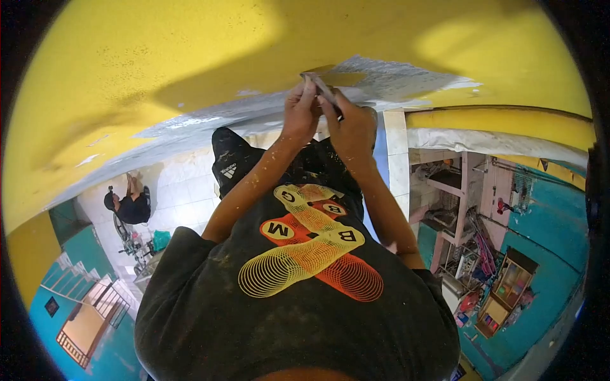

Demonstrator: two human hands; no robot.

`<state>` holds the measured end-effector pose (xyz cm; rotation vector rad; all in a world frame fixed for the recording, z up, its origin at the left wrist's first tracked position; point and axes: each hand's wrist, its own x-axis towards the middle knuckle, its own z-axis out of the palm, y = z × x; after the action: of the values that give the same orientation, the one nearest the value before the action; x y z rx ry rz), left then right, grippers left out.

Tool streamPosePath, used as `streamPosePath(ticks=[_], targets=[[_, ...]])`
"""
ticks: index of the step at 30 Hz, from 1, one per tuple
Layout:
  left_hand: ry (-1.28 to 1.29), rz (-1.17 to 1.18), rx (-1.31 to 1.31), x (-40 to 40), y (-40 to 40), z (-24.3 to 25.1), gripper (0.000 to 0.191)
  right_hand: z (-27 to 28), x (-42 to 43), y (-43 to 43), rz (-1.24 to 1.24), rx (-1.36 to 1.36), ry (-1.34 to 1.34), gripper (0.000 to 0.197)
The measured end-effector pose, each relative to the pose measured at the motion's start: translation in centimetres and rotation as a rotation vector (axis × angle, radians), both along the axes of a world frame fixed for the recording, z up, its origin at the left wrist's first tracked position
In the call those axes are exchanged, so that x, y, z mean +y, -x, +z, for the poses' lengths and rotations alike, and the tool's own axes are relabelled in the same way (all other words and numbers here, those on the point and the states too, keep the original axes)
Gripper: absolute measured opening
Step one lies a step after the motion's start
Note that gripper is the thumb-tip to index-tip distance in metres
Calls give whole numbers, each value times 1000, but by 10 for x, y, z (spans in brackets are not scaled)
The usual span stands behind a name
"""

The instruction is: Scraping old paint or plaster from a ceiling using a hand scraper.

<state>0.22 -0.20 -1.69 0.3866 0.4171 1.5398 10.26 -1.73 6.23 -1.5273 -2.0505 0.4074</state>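
A yellow painted wall (228, 57) rises in front of me, with grey patches (400, 78) where the paint is gone. Both of my hands are at a scraper (324, 88) with a thin flat blade, close to the lower edge of the yellow paint. My left hand (302, 109) pinches it near one end, while my right hand (352, 124) grips it at the other side. Whether the blade touches the wall cannot be told. Pale flecks dot my forearms. My fingers cover much of the tool.
A person in black (131, 207) crouches on the tiled floor at the left, near a bicycle (128, 243). On the right are cluttered shelves (448, 183) and a wooden cabinet (510, 285) by a teal wall (553, 228).
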Motion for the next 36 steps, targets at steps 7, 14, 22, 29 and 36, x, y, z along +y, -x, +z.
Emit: streamPosePath(ticks=[7, 14, 22, 29, 36], targets=[[-1, -2, -23, 1, 4, 2, 27, -5, 6, -1, 30, 73, -8, 24], [15, 28, 22, 1, 8, 0, 26, -11, 5, 8, 40, 75, -69, 28], [45, 52, 8, -1, 1, 6, 26, 1, 4, 6, 43, 165, -29, 26], [30, 50, 28, -1, 4, 11, 27, 8, 1, 7, 37, 21, -27, 27], [-17, -17, -12, 5, -12, -2, 30, 0, 5, -10, 8, -11, -12, 27]])
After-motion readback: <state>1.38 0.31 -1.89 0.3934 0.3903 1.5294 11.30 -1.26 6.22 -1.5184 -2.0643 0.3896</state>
